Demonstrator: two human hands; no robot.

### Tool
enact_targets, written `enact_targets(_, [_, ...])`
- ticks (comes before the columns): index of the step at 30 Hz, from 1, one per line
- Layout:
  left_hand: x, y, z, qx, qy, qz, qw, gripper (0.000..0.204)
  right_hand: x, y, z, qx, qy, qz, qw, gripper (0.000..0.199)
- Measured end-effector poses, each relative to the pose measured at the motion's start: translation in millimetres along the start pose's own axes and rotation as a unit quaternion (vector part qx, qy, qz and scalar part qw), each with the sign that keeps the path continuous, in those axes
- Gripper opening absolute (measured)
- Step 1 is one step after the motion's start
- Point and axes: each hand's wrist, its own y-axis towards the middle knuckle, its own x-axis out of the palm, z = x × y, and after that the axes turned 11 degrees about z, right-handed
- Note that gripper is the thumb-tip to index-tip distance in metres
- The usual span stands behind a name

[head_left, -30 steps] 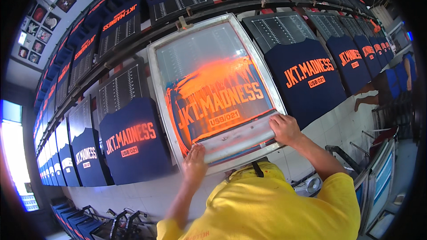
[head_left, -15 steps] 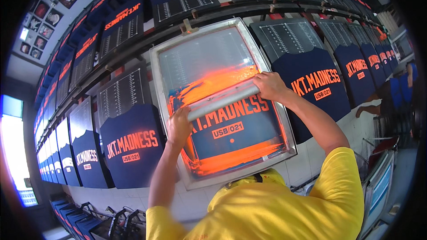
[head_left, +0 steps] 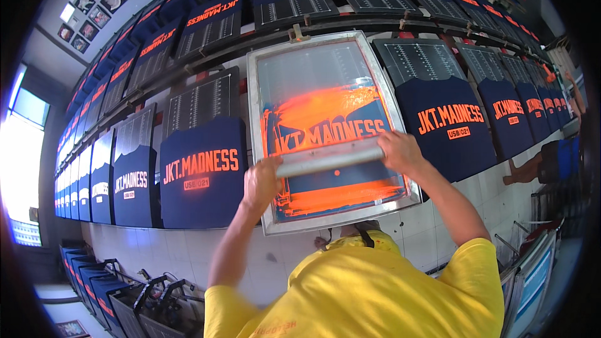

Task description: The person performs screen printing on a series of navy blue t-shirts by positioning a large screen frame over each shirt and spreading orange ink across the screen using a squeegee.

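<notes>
A metal-framed printing screen [head_left: 260, 150] lies flat over a navy shirt on the long table, its mesh smeared with orange ink [head_left: 319, 109]. Across the lower half of the mesh sits a long grey squeegee [head_left: 328, 159]. My left hand [head_left: 261, 183] grips its left end and my right hand [head_left: 399, 150] grips its right end. Orange lettering shows through the mesh just above the blade. A pool of orange ink lies below it near the frame's lower edge.
Navy shirts with orange lettering lie in a row on both sides, one to the left [head_left: 200, 178] and one to the right [head_left: 447, 122]. Black boards with white grids [head_left: 200, 103] line the back. A person's leg [head_left: 532, 166] shows at far right. Blue racks [head_left: 119, 288] stand below left.
Both hands left the frame's lower edge, took hold of the squeegee at mid-screen, and have drawn it down the mesh toward me. Orange ink now spreads over the upper part.
</notes>
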Motion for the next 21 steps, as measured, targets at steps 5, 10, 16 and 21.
enact_targets(5, [-8.6, -72.0, 20.6, -0.006, 0.012, -0.026, 1.000, 0.042, 2.6, -71.2, -33.9, 0.007, 0.016, -0.012, 1.000, 0.018])
enact_targets(10, [-0.9, -102.6, 22.4, 0.007, 0.023, -0.032, 0.999, 0.043, -2.2, -87.9, -49.0, -0.021, 0.018, 0.016, 1.000, 0.017])
enact_targets(16, [23.4, -83.6, -4.3, 0.055, 0.057, 0.012, 0.997, 0.042, 16.8, -63.5, -37.1, -0.032, -0.020, 0.024, 0.999, 0.016])
enact_targets(21, [35.9, -13.4, -35.5, 0.064, 0.037, 0.008, 0.997, 0.042, 39.4, -6.3, -2.9, -0.034, -0.019, 0.026, 0.999, 0.015])
